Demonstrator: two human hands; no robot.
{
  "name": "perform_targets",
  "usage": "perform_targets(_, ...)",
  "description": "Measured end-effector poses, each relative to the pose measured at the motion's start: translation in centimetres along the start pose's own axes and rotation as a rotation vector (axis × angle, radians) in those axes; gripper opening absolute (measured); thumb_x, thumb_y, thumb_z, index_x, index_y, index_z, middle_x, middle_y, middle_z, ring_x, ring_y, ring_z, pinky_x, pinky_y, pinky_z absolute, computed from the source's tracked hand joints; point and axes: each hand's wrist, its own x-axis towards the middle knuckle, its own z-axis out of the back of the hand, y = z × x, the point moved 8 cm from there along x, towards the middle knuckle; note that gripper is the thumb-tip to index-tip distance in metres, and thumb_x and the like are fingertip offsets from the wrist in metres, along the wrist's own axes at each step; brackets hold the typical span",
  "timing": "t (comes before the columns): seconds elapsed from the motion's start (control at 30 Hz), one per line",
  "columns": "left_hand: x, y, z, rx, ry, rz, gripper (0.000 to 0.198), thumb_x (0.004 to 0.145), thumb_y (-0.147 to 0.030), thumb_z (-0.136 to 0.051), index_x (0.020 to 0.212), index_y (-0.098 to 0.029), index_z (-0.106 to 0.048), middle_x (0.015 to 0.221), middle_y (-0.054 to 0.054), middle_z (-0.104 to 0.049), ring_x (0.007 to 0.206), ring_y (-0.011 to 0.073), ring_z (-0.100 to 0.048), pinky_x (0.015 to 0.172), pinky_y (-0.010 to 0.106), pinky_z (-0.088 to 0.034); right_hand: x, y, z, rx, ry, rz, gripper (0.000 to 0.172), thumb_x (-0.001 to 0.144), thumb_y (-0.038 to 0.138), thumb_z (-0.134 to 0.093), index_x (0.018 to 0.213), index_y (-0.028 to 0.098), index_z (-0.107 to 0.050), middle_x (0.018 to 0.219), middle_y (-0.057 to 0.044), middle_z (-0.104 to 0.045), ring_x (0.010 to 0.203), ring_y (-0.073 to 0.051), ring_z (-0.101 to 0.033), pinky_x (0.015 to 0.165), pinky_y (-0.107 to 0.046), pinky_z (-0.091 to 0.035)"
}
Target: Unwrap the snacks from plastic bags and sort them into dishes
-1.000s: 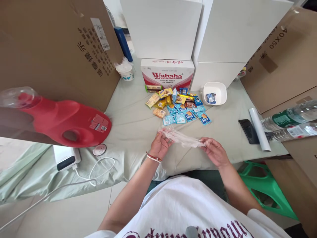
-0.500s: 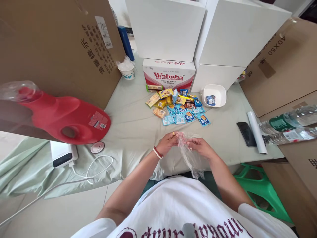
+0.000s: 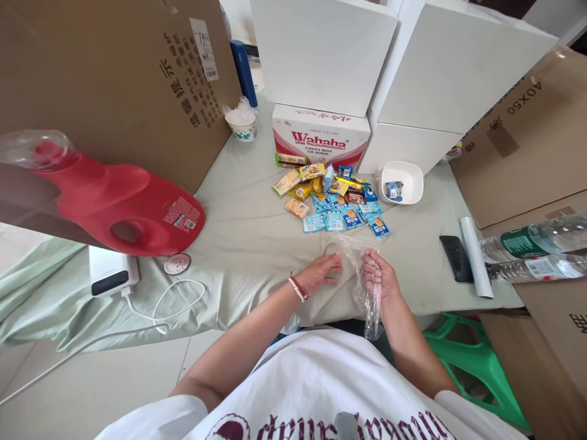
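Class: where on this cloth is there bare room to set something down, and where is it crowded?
Bare: the cloth between jug and snacks; a smaller patch between bowl, phone and right hand, which holds the bag. Crowded: the snacks before the Wahaha box; the right edge, with phone, roll and bottles.

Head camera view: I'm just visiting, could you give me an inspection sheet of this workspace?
Surface: table under a creased pale green cloth.
Job's things: clear plastic bag; pile of snack packets; white bowl holding one blue packet.
Clutter: red jug, phone, paper roll, two water bottles, paper cup, power bank.
Hands: right hand grips the plastic bag, which hangs over the table edge; left hand open beside it.
Cables: white cable loops from the power bank.
Surroundings: cardboard boxes, white boxes, green stool.
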Motion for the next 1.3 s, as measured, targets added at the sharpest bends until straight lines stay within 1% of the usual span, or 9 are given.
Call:
perform_targets(0.1,0.8,0.6,-3.5,-0.068,0.153,0.021,0.056,0.070,-0.062,-0.088,0.097,-0.017,-0.071,0.108,0.012,-0.073,0.106,0.0237,-0.067,0.085,0.033,-0.053,-0.2,-0.7,-0.9,0.028,0.030,-0.030,0.025,0.082,0.032,-0.080,0.084,0.022,-0.057,0.056,0.012,-0.045,0.034,-0.002,-0.019,0.028,-0.012,-0.019)
perform_targets(0.2,1.4,0.0,-3.7,-0.096,0.092,-0.088,0.052,0.066,-0.057,-0.090,0.089,-0.017,-0.065,0.095,0.008,-0.073,0.093,0.0208,-0.071,0.082,0.033,-0.055,-0.3,-0.3,0.2,-0.070,-0.092,0.060,0.035,0.074,0.041,-0.087,0.084,0.022,-0.059,0.059,0.010,-0.050,0.036,-0.002,-0.026,0.030,-0.015,-0.020)
perform_targets(0.37,1.3,-0.9,-0.5,0.060,-0.157,-0.235,0.053,0.069,-0.067,-0.080,0.079,-0.019,-0.058,0.065,-0.004,-0.059,0.055,0.0132,-0.062,0.051,0.024,-0.044,-0.8,2.2,3.0,-0.392,-0.323,0.310,0.047,0.070,0.059,-0.085,0.083,0.021,-0.061,0.062,0.007,-0.055,0.042,-0.005,-0.038,0.034,-0.019,-0.024)
perform_targets(0.5,0.7,-1.4,2.5,0.188,-0.335,-0.307,0.048,0.079,-0.065,-0.070,0.070,-0.021,-0.054,0.052,-0.009,-0.045,0.041,0.0097,-0.049,0.043,0.023,-0.035,-0.6,3.4,4.1,-0.591,-0.390,0.381,0.045,0.076,0.066,-0.073,0.080,0.023,-0.059,0.057,0.007,-0.050,0.042,-0.009,-0.037,0.038,-0.024,-0.028)
perform_targets(0.73,-2.4,-3.6,7.5,0.394,-0.639,-0.404,0.043,0.093,-0.058,-0.053,0.069,-0.024,-0.046,0.054,-0.008,-0.040,0.041,0.0102,-0.047,0.044,0.024,-0.034,0.0,3.6,5.7,-0.667,-0.417,0.334,0.044,0.079,0.067,-0.066,0.081,0.024,-0.057,0.057,0.006,-0.049,0.042,-0.011,-0.038,0.039,-0.027,-0.029)
perform_targets(0.9,-4.4,-4.5,10.2,0.549,-0.757,-0.381,0.040,0.100,-0.056,-0.041,0.074,-0.026,-0.046,0.053,-0.008,-0.040,0.038,0.0130,-0.043,0.044,0.026,-0.034,1.4,2.3,5.5,-0.720,-0.289,0.175,0.044,0.084,0.067,-0.060,0.084,0.024,-0.057,0.057,0.006,-0.050,0.040,-0.011,-0.037,0.037,-0.027,-0.025)
perform_targets(1.07,-7.7,-6.2,12.6,0.730,-1.026,-0.435,0.019,0.093,-0.042,-0.053,0.085,-0.025,-0.050,0.072,0.000,-0.055,0.071,0.0221,-0.060,0.073,0.037,-0.051,4.5,1.8,3.2,-0.921,-0.153,0.092,0.037,0.086,0.058,-0.059,0.076,0.023,-0.054,0.049,0.007,-0.048,0.040,-0.012,-0.039,0.041,-0.025,-0.030)
perform_targets(1.17,-10.4,-8.2,10.4,1.082,-1.187,-0.696,0.014,0.091,-0.032,-0.056,0.097,-0.020,-0.060,0.102,0.014,-0.066,0.108,0.0305,-0.062,0.100,0.050,-0.045,6.1,2.1,1.5,-1.045,-0.109,0.144,0.034,0.085,0.052,-0.061,0.069,0.023,-0.053,0.046,0.006,-0.050,0.040,-0.012,-0.042,0.043,-0.025,-0.032)
perform_targets(1.3,-9.7,-8.0,6.3,1.541,-0.905,-0.880,0.026,0.094,-0.020,-0.049,0.104,-0.023,-0.072,0.114,0.014,-0.073,0.129,0.0307,-0.060,0.114,0.056,-0.032,7.3,1.7,0.2,-1.079,-0.070,0.159,0.035,0.084,0.048,-0.064,0.063,0.023,-0.052,0.046,0.006,-0.052,0.039,-0.011,-0.043,0.044,-0.024,-0.032)
